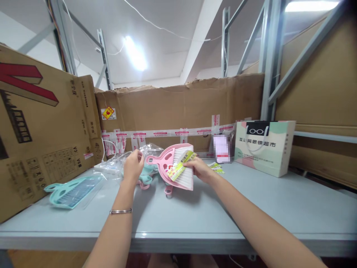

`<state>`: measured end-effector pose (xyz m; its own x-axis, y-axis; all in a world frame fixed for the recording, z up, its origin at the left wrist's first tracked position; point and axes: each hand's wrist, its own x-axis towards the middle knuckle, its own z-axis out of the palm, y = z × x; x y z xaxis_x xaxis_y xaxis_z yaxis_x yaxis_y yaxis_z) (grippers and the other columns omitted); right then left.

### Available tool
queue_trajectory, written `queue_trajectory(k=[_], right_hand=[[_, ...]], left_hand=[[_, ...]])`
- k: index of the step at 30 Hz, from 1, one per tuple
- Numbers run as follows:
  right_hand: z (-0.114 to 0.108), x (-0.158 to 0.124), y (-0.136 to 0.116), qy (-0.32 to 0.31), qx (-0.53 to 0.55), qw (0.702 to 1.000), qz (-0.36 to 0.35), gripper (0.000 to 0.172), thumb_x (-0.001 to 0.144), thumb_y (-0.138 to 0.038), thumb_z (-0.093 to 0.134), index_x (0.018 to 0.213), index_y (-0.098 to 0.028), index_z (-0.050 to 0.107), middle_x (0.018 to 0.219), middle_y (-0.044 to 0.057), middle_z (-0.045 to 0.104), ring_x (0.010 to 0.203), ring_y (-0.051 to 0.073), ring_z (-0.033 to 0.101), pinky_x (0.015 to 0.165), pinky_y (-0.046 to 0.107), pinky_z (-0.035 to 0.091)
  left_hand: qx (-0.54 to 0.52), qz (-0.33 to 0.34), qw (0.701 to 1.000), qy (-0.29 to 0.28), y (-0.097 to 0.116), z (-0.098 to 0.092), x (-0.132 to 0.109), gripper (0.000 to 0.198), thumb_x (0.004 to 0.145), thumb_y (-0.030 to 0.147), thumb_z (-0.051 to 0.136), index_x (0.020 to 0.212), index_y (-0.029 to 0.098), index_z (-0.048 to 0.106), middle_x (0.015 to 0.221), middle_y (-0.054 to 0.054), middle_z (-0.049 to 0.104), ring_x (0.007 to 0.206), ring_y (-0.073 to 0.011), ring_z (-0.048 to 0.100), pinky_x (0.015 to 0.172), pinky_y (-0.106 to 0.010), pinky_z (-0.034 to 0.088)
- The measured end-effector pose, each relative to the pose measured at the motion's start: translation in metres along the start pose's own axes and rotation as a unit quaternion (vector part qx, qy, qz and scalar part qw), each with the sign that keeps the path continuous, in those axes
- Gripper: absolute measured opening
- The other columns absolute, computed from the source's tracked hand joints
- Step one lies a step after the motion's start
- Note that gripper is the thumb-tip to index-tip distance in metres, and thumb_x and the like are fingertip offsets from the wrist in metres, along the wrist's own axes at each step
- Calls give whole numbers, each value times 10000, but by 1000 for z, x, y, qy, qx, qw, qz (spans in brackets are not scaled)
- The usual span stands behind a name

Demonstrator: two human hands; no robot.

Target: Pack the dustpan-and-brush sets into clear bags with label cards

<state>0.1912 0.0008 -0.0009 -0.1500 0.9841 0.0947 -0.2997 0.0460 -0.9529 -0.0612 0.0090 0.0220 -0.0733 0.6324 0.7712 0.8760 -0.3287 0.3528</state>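
Note:
A pink dustpan with a white-bristled brush [178, 169] is held up over the grey table [195, 212]. My left hand [133, 165] is closed round the pink handle end at the left. My right hand [199, 169] grips the set's right side and pinches a yellow-green printed card [181, 165] against the bristles. Beneath the pink set lie more pink and teal handles [145, 181], partly hidden.
A teal dustpan set in a clear bag [74, 190] lies at the left. Clear plastic bags [117, 162] pile behind my left hand. More printed cards [217, 167] lie by my right hand. A paper gift bag [263, 147] stands at the right. Cardboard boxes wall the back and left.

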Motion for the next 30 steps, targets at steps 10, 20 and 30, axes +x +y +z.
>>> queue_trajectory(k=[10, 20, 30], right_hand=[[18, -1, 10, 25, 90, 995, -15, 233, 645, -58, 608, 859, -146, 631, 794, 44, 711, 664, 151, 654, 601, 245, 529], [23, -5, 14, -19, 59, 998, 3, 214, 624, -31, 622, 810, -136, 635, 740, 35, 709, 623, 146, 650, 555, 236, 532], [27, -5, 16, 2, 111, 994, -23, 181, 654, -49, 620, 804, -148, 636, 755, 29, 713, 660, 145, 660, 612, 242, 539]], left_hand=[[-68, 137, 988, -13, 26, 13, -8, 121, 830, 233, 455, 752, 183, 533, 697, -9, 553, 613, -122, 492, 600, -238, 379], [-47, 228, 972, -37, 35, 14, -14, 121, 849, 198, 456, 797, 186, 565, 788, -25, 567, 710, -135, 519, 640, -247, 404], [-61, 294, 952, -62, 45, 23, -19, 143, 861, 182, 439, 802, 180, 569, 784, -31, 569, 724, -139, 529, 646, -246, 417]])
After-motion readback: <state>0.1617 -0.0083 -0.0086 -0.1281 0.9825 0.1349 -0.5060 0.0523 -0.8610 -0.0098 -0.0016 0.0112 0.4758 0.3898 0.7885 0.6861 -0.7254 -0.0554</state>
